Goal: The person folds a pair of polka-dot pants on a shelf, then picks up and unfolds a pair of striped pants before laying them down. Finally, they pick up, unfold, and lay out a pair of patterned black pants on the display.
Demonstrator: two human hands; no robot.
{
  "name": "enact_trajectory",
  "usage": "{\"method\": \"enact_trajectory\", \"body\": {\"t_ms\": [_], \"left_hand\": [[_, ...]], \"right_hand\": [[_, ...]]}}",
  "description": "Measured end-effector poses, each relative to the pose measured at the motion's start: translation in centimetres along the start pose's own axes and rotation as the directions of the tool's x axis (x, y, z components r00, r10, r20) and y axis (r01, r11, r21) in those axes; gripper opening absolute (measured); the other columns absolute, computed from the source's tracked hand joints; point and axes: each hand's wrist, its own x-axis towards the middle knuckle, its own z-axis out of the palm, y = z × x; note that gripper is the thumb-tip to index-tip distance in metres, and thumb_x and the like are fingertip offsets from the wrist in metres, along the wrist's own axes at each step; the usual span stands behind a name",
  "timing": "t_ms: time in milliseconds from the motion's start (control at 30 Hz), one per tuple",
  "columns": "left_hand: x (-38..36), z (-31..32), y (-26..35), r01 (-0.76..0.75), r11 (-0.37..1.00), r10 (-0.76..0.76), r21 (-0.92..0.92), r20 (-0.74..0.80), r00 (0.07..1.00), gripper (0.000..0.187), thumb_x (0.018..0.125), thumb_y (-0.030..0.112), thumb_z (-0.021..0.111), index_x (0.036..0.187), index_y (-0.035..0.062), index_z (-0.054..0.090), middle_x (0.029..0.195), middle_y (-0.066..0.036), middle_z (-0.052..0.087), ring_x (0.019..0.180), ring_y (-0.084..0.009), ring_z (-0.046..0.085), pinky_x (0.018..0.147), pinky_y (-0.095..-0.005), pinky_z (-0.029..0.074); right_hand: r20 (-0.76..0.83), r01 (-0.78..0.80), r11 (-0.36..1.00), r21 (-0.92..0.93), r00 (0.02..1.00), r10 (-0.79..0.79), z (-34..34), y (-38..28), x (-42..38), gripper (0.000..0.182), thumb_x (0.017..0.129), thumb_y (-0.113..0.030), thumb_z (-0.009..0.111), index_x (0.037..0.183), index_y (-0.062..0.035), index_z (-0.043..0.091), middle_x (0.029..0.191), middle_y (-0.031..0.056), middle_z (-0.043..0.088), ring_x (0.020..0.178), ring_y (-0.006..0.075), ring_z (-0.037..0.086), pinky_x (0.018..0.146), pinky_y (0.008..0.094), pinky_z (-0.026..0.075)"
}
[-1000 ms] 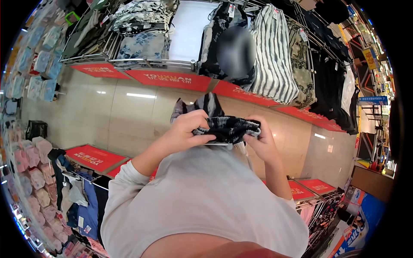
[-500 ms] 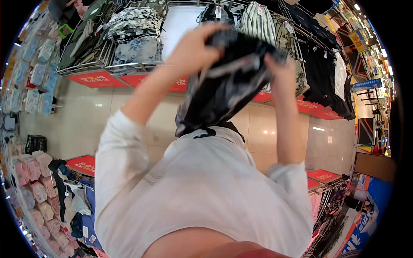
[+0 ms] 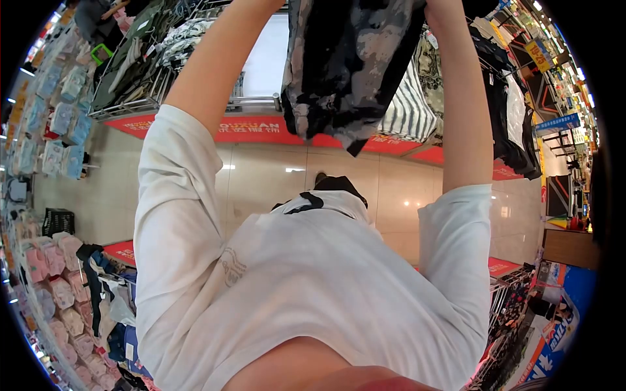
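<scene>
A pair of black-and-grey camouflage trousers (image 3: 352,72) hangs stretched out in front of me, its upper part cut off by the top edge. My left hand (image 3: 268,5) is raised at its left side; the fingers lie mostly out of frame. On the other side, my right hand (image 3: 445,14) is closed on the cloth, with its fingers only partly showing. The lower end of the trousers dangles over the front of the display rack. Behind it lie a white panel (image 3: 266,62) and striped folded clothing (image 3: 409,101).
Metal racks with red signs (image 3: 251,130) run across the front. Dark green clothes (image 3: 127,62) lie at left, and black trousers (image 3: 499,111) hang at right. A black crate (image 3: 59,221) stands on the floor. Another person (image 3: 98,25) is at the far upper left.
Both hands have risen and moved forward, to the top edge. The camouflage trousers, bunched and blurred before, now hang opened out and lengthwise.
</scene>
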Motion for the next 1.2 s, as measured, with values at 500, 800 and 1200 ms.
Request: {"method": "enact_trajectory", "body": {"t_ms": [500,800,1200], "left_hand": [[10.6,1.2,-17.2,0.112,0.955,-0.089,0.273,-0.097,0.991,0.024,0.092,0.016,0.067,0.111,0.0019,0.071,0.094,-0.003,0.072,0.085,-0.0109,0.061,0.079,-0.0291,0.049],[15.4,2.1,-38.1,0.517,0.856,-0.517,-0.027,-0.090,0.851,0.024,0.098,0.019,0.065,0.113,0.0002,0.068,0.100,-0.004,0.070,0.090,-0.0093,0.061,0.082,-0.0277,0.049],[21.4,1.1,-76.4,0.635,0.772,-0.616,0.037,-0.208,0.760,0.028,0.098,0.021,0.064,0.111,-0.0032,0.067,0.097,-0.010,0.071,0.087,-0.0170,0.062,0.080,-0.0345,0.050]], "right_hand": [[0.037,-0.009,0.966,-0.257,0.999,0.019,-8.2,16.2,9.8,0.026,0.093,-0.014,0.072,0.115,-0.0019,0.069,0.105,0.0013,0.072,0.094,0.0098,0.063,0.085,0.0284,0.049],[0.018,-0.386,0.884,-0.263,0.914,0.405,-13.9,35.7,15.2,0.024,0.088,-0.016,0.078,0.106,-0.0014,0.070,0.098,0.0014,0.071,0.092,0.0077,0.060,0.084,0.0260,0.048],[-0.154,-0.691,0.722,-0.044,0.718,0.678,-18.9,73.3,19.2,0.030,0.095,-0.023,0.069,0.113,0.0005,0.066,0.104,0.0067,0.071,0.094,0.0143,0.063,0.086,0.0294,0.048]]}}
